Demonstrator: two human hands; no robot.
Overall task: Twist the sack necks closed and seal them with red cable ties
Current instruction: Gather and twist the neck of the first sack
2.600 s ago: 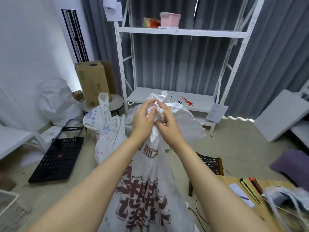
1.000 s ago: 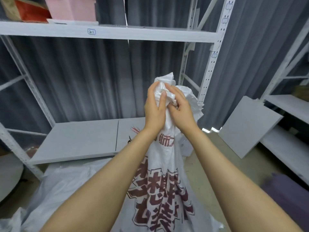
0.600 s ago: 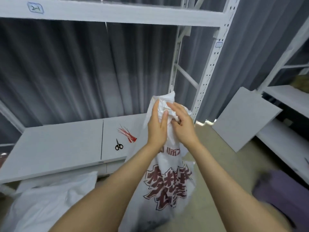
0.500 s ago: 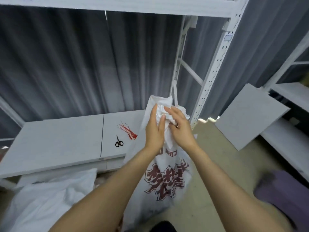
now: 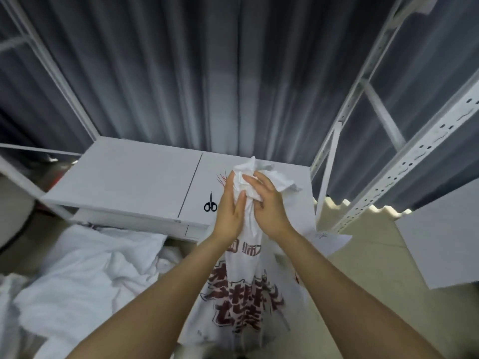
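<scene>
A white woven sack [image 5: 241,299] with dark red printed characters stands upright in front of me. Its bunched neck [image 5: 248,172] rises between my hands. My left hand [image 5: 230,208] presses against the neck's left side, fingers fairly straight. My right hand [image 5: 267,206] wraps the neck from the right, fingers curled over the gathered cloth. A few red cable ties [image 5: 222,178] lie on the low white shelf [image 5: 134,182] just behind my left hand, mostly hidden by it.
Black scissors [image 5: 210,203] lie on the shelf left of my hands. White metal rack uprights [image 5: 404,156] stand at the right. Another white sack [image 5: 83,270] lies crumpled on the floor at the left. A white board [image 5: 440,242] leans at right.
I have carried the sack up to the low shelf, and the view has tilted down. Both hands stay on the neck; the ties and scissors now lie right beside my left hand.
</scene>
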